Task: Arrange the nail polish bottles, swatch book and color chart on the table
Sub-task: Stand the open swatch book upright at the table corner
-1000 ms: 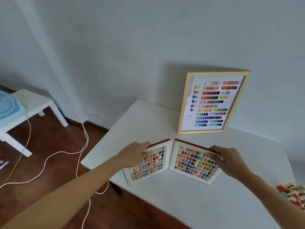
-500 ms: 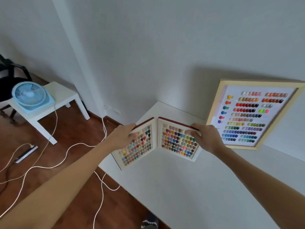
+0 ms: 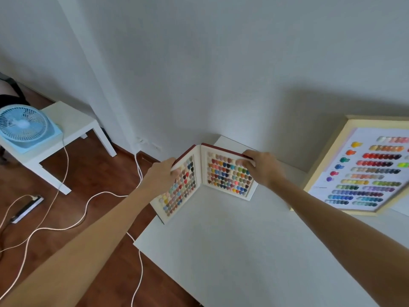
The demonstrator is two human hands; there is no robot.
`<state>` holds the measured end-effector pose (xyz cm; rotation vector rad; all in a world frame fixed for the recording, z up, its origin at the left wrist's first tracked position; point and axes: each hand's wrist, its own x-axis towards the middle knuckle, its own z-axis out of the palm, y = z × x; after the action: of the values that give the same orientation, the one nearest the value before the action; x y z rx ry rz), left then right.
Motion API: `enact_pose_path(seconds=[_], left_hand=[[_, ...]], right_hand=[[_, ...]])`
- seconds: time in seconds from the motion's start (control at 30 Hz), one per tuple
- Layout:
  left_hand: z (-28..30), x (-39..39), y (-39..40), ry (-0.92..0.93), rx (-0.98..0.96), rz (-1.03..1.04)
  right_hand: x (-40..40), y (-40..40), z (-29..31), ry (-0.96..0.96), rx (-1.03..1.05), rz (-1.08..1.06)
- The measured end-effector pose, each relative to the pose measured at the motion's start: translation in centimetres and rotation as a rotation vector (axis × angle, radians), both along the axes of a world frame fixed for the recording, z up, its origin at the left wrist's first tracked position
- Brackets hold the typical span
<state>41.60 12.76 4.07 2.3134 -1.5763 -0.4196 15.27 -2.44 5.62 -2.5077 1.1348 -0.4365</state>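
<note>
The swatch book (image 3: 223,173), open in a V with rows of coloured nail tips on both pages and a dark red cover, stands upright at the far left corner of the white table (image 3: 243,251). My left hand (image 3: 162,176) grips the top of its left page. My right hand (image 3: 261,168) holds the top of its right page. The colour chart (image 3: 363,169), in a pale wooden frame, leans against the wall at the right. No nail polish bottles are in view.
A small white side table (image 3: 73,127) with a light blue fan (image 3: 23,125) stands on the wooden floor at the left. White cables (image 3: 88,202) and a power strip (image 3: 26,209) lie on the floor beside the table's left edge.
Both hands have carried the open swatch book from the table's front left towards the far left corner by the wall and folded it into a steeper V. The view turned left.
</note>
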Motion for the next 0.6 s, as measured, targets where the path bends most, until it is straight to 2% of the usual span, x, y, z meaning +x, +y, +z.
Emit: enact_pose_path(seconds=[0.43,0.6], left_hand=[[-1.4,1.6,-1.6,-0.014,0.004,0.062],[-0.1,0.9,-1.8,0.025,0.076,0.085]], right_hand=[[2.4,-2.1,-0.7,0.011,-0.001,0.007],[2.1,-2.1,-0.2,0.009,0.05,0.013]])
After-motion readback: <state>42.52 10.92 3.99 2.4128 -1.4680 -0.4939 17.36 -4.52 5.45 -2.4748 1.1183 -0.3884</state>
